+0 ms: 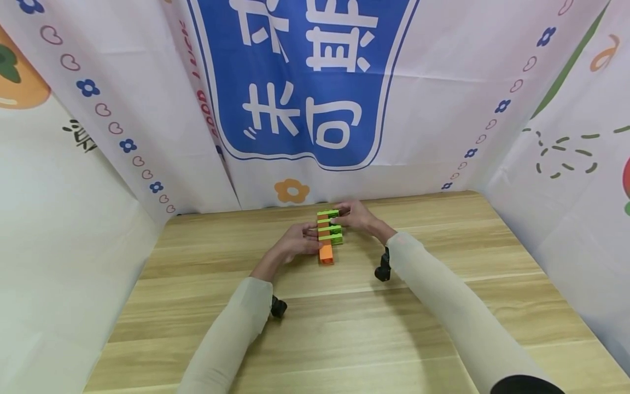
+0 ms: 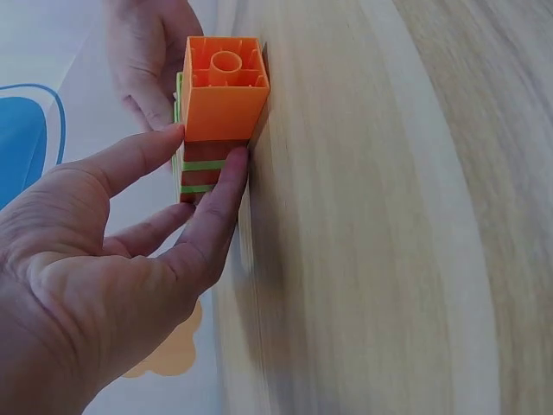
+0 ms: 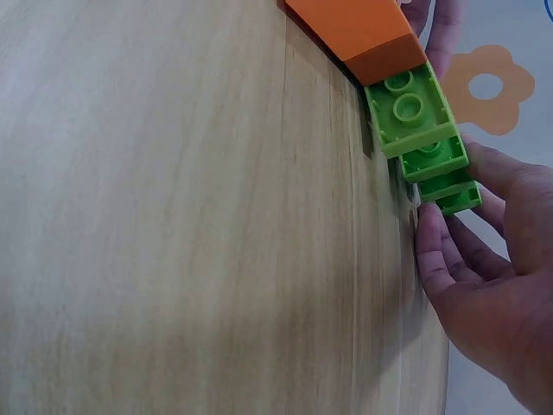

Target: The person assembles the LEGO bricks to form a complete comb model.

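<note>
A joined stack of toy building bricks (image 1: pixel 326 253) lies on the table, orange bricks alternating with thin green plates that stick out to the right. My left hand (image 1: pixel 297 241) grips its left side; in the left wrist view, thumb and fingers lie on either side of the stack below the orange end brick (image 2: pixel 226 112), whose hollow underside faces the camera. With my right hand (image 1: pixel 356 216) I pinch the far end by the green plates (image 3: pixel 410 112). In the right wrist view, thumb and fingers meet the farthest green piece (image 3: pixel 460 197).
The wood-grain table (image 1: pixel 334 334) ends at a white printed cloth backdrop (image 1: pixel 428 120) just behind the stack. Cloth walls (image 1: pixel 64 219) also stand at left and right. A small black wrist camera (image 1: pixel 383 268) hangs at the right cuff, another (image 1: pixel 278 307) at the left.
</note>
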Motion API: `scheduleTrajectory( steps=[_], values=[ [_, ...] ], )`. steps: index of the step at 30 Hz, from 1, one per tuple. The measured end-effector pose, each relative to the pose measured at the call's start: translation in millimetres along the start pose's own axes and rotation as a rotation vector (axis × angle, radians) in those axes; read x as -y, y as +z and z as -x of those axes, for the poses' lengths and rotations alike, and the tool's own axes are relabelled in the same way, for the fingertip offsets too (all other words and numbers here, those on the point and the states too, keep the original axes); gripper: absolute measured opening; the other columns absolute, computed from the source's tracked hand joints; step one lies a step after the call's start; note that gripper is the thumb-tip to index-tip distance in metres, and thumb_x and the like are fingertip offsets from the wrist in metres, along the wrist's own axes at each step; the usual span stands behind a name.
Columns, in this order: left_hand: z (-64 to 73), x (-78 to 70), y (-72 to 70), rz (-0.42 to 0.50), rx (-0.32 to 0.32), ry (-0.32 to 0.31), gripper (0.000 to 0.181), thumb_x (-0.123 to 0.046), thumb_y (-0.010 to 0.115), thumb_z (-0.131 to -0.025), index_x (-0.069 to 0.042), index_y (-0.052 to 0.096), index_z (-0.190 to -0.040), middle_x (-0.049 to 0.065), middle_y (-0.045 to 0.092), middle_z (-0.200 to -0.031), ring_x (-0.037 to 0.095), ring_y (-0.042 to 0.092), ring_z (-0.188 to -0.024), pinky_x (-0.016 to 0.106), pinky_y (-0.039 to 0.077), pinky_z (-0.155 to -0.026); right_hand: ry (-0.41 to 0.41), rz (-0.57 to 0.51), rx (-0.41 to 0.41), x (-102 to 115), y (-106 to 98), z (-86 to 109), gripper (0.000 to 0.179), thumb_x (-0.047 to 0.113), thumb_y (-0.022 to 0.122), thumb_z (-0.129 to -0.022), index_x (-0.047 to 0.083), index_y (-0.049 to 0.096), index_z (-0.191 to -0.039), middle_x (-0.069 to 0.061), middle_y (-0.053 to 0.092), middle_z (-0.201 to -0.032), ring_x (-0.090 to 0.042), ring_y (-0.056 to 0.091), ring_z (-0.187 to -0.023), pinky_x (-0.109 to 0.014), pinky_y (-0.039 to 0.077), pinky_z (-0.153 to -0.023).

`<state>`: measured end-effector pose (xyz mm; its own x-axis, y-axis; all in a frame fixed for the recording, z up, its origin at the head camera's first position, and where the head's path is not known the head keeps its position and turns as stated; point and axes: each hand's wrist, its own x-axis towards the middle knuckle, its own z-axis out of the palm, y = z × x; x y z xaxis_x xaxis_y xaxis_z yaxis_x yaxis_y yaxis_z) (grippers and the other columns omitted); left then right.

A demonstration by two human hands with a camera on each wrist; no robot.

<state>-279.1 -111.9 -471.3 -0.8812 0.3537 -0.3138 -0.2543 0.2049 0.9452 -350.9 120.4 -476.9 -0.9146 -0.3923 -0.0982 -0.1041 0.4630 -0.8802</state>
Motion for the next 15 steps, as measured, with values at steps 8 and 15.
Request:
scheduleTrajectory(
  steps=[8, 15],
  values=[
    [1.1, 2.1, -2.3, -0.113, 0.007, 0.074, 0.069, 0.002, 0.073, -0.097, 0.004, 0.041, -0.158, 0.028, 0.058, -0.14, 0.035, 0.063, -0.12, 0.033, 0.06, -0.093, -0.039, 0.031, -0.014, -1, 2, 1.3, 0.051, 0.013, 0.078, -0.098, -0.002, 0.061, -0.144, -0.018, 0.07, -0.13, -0.029, 0.067, -0.112, -0.038, 0.058, -0.091],
    [16.6, 4.0, -11.6, -0.338, -0.085, 0.11, 0.065, -0.015, 0.072, -0.102, 0.001, 0.043, -0.158, 0.022, 0.057, -0.145, 0.036, 0.058, -0.131, 0.043, 0.055, -0.105, -0.065, 0.116, 0.007, -3, -6, 10.6, 0.049, 0.018, 0.067, -0.106, -0.003, 0.055, -0.149, -0.022, 0.061, -0.147, -0.036, 0.061, -0.13, -0.047, 0.053, -0.107]
  ],
)
